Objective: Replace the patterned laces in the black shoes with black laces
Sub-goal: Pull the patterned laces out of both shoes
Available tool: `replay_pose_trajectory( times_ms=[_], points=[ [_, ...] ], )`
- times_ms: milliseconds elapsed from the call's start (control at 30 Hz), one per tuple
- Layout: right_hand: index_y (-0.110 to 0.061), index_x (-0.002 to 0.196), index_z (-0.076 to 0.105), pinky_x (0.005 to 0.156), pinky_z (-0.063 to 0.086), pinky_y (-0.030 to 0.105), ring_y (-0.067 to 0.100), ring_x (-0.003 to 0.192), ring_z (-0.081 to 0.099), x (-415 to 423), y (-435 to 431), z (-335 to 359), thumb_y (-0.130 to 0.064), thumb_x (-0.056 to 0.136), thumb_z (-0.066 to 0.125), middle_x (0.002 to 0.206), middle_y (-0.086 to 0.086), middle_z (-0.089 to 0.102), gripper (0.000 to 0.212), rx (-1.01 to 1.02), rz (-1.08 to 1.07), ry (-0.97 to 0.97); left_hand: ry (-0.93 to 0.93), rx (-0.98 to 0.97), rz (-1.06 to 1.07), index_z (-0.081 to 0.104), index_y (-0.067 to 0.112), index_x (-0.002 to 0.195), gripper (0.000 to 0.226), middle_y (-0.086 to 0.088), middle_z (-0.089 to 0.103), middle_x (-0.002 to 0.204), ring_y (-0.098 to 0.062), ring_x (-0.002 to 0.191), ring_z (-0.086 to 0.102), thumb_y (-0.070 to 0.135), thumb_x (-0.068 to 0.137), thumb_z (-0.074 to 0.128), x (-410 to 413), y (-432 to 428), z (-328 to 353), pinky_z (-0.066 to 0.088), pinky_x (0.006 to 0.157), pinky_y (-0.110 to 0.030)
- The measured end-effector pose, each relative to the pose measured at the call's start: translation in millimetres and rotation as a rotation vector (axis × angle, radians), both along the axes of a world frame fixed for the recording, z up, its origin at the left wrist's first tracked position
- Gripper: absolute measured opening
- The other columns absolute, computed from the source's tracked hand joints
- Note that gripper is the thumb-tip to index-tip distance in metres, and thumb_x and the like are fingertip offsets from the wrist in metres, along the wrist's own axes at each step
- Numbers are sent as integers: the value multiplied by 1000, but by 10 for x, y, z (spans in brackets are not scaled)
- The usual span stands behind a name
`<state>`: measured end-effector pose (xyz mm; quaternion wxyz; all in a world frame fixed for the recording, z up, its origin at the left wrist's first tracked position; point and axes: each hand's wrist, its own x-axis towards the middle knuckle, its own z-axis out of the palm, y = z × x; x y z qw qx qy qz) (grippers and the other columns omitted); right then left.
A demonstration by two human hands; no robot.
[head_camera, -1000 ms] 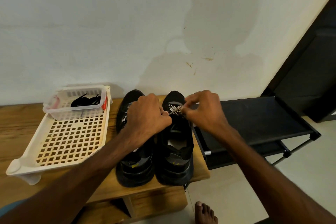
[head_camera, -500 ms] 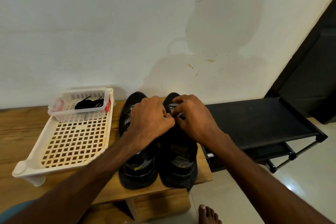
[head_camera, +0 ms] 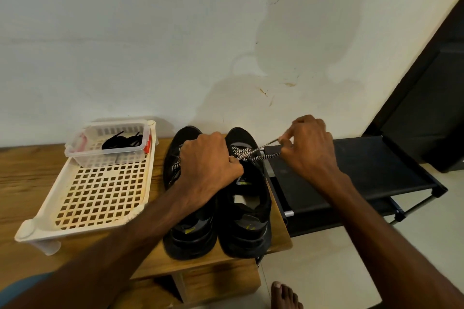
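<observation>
Pulling the patterned lace [head_camera: 241, 152] out of the black shoe [head_camera: 244, 211] on the bench [head_camera: 30, 170], pinching it in the right hand [head_camera: 310, 150], newly drawn away from the left hand [head_camera: 208, 168] gripping its crossings; just starting the unlacing, leaving black laces [head_camera: 123, 142] untouched.

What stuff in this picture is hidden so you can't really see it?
Head view:
Left shoe lacing: mostly covered by the left hand.
Left hand's fingertips: curled under; what they grip is hidden.
Black laces: too small and tangled to count in their basket.
Foot: cut off by the bottom edge.
</observation>
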<state>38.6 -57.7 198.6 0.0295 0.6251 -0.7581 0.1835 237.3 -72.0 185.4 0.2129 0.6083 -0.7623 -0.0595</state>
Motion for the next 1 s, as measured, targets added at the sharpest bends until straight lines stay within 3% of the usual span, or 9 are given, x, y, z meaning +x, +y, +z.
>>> replay_pose_trajectory(
  times_ms=[133, 233, 333, 500, 600, 667, 800, 900, 1000],
  points=[
    [-15, 115, 72, 104, 43, 39, 24, 131, 46, 122, 17, -64, -25, 92, 74, 138, 8, 56, 25, -37, 123, -107, -4, -9, -8, 77, 20, 85, 24, 6, 69, 69, -14, 66, 65, 40, 79, 64, -17, 16, 11, 59, 77, -36],
    [-23, 121, 72, 112, 38, 45, 23, 143, 33, 371, 58, -91, -32, 85, 81, 151, 5, 47, 39, -7, 330, -102, 29, 18, -17, 77, 18, 86, 23, 5, 69, 71, -14, 67, 64, 38, 79, 66, 16, -11, 19, 59, 76, -35],
    [-21, 120, 74, 115, 30, 48, 26, 149, 21, 562, 33, -171, -28, 89, 77, 157, 7, 40, 31, 110, 365, 76, 35, 43, -28, 76, 18, 85, 21, 5, 67, 69, -12, 65, 62, 37, 80, 67, 29, -22, 28, 57, 74, -33],
    [-21, 109, 80, 111, 36, 45, 23, 145, 29, 577, -60, -224, -22, 92, 73, 151, 2, 50, 19, 76, 377, 20, 19, 45, -14, 77, 19, 87, 23, 6, 67, 71, -11, 66, 62, 38, 82, 65, 35, -18, 24, 59, 76, -33],
    [-25, 97, 83, 109, 43, 44, 17, 137, 44, 447, -62, -116, -28, 85, 81, 144, -3, 58, 13, 3, 333, -113, -14, 31, -2, 75, 18, 85, 24, 5, 64, 68, -12, 66, 62, 39, 81, 66, 17, 1, 34, 58, 71, -32],
    [-25, 90, 83, 105, 46, 34, 11, 126, 56, 300, -38, -12, -27, 82, 84, 137, -5, 64, 8, -68, 232, -292, -37, 22, 7, 74, 18, 82, 23, 5, 62, 65, -13, 64, 62, 38, 79, 66, 1, 15, 43, 56, 68, -30],
    [-15, 97, 82, 91, 48, 22, 4, 96, 66, -115, 38, 182, -25, 84, 83, 113, 0, 76, 16, -302, -107, -624, -61, 29, 28, 75, 19, 81, 21, 6, 64, 65, -12, 63, 62, 37, 78, 64, 39, 12, 48, 58, 69, -31],
    [-10, 102, 80, 83, 56, 26, 11, 87, 71, -317, 29, 144, -26, 86, 82, 102, 4, 78, 23, -232, -185, -596, -69, 38, 17, 75, 20, 85, 26, 7, 67, 70, -12, 67, 64, 43, 85, 62, 44, 24, 38, 59, 77, -35],
    [-14, 100, 82, 70, 53, 17, 3, 78, 69, -211, 23, -16, -30, 87, 81, 92, 0, 79, 21, -78, -69, -491, -86, 30, 11, 76, 21, 82, 28, 7, 66, 67, -13, 67, 65, 46, 86, 63, 9, 38, 29, 58, 83, -38]
  ],
)
